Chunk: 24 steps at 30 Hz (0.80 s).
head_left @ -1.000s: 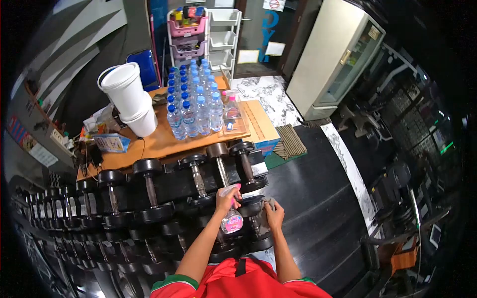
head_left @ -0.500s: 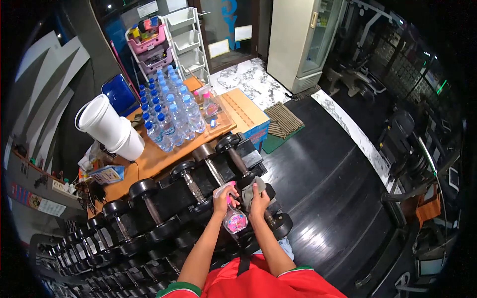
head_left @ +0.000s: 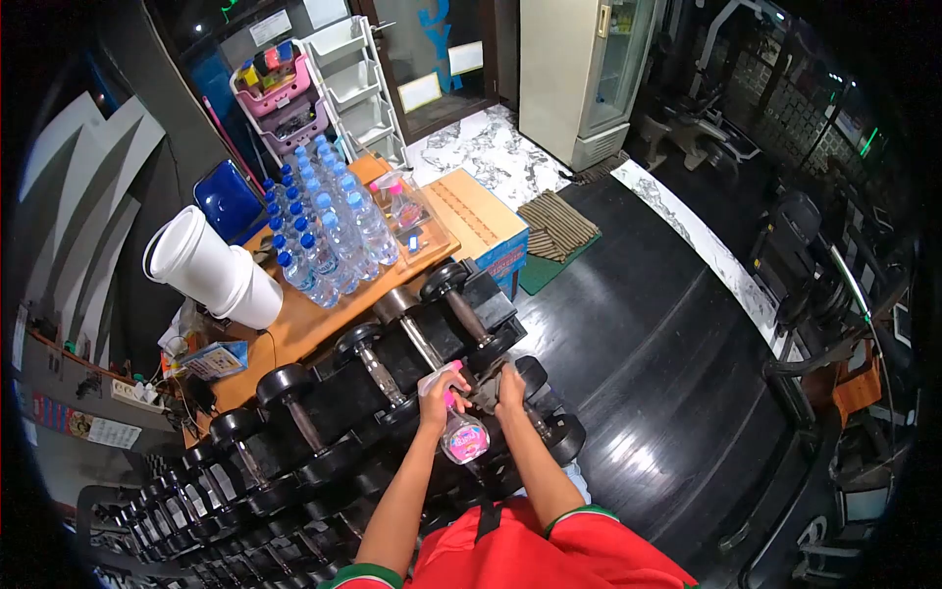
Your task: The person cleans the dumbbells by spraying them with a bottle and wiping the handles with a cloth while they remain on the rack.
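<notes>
My left hand point(head_left: 441, 396) is wrapped round the neck of a clear spray bottle point(head_left: 465, 439) with a pink nozzle and a pink label. Beside it, my right hand point(head_left: 510, 390) grips a grey cloth point(head_left: 486, 391), bunched and partly hidden by the fingers. Both hands are over the near end of a rack of black dumbbells. A dumbbell with a worn metal handle point(head_left: 467, 316) lies just beyond them, and another dumbbell point(head_left: 540, 424) is partly under my right hand.
Water bottles point(head_left: 339, 236) and white buckets point(head_left: 245, 285) stand on a wooden table point(head_left: 294, 332). A cardboard box point(head_left: 505, 257), a striped mat point(head_left: 557, 226) and a fridge point(head_left: 559, 88) are beyond. More dumbbells point(head_left: 304, 422) line the rack at left; gym machines point(head_left: 795, 236) are at right.
The cloth in my right hand has shifted lower and left, and now shows less. My left hand still holds the spray bottle. The view has turned slightly.
</notes>
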Tool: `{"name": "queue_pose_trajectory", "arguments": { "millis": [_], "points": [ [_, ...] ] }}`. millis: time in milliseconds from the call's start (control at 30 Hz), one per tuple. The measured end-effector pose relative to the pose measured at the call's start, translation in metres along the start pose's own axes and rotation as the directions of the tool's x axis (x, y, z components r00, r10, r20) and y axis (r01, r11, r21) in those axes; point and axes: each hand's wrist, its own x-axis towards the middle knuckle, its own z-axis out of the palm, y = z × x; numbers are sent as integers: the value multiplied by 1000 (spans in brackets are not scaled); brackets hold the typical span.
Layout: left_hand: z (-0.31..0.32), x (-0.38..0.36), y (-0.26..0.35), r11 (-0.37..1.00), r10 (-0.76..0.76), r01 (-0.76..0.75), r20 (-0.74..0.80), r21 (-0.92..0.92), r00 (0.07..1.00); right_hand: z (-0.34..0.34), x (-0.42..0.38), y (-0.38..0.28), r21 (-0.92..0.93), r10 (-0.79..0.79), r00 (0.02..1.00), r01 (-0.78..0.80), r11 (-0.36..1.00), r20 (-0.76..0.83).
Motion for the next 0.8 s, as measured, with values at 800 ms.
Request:
{"name": "queue_pose_trajectory", "arguments": {
  "millis": [800],
  "points": [
    [-1,2,-1,998,-58,58,-52,-5,997,18,-13,-17,-505,-368,928,288,814,-64]
  ]
}}
